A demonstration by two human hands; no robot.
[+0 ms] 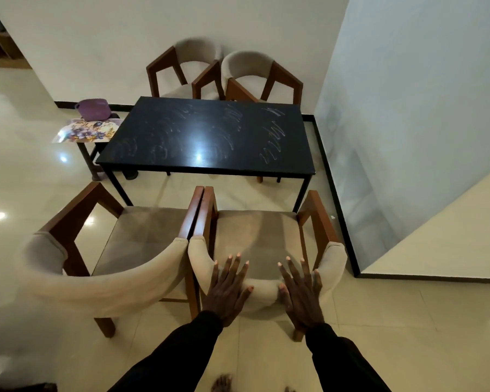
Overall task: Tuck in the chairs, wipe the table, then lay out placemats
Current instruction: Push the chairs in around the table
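A black table [210, 165] with whitish smear marks stands in the middle. Two beige chairs with brown wooden arms sit on its near side, pulled back from it: the near left chair [142, 236] and the near right chair [255, 236]. My left hand [228, 290] and my right hand [301, 295] lie with straight, spread fingers on the curved backrest of the near right chair. Two more chairs stand at the far side, the far left chair [190, 66] and the far right chair [255, 75]. Floral placemats [88, 131] lie on a small side table left of the black table.
A purple container [92, 108] sits behind the placemats on the side table. A white wall with black skirting [337, 210] runs close along the right of the table. Glossy tiled floor [26, 179] spreads out to the left. My bare foot [222, 383] shows at the bottom.
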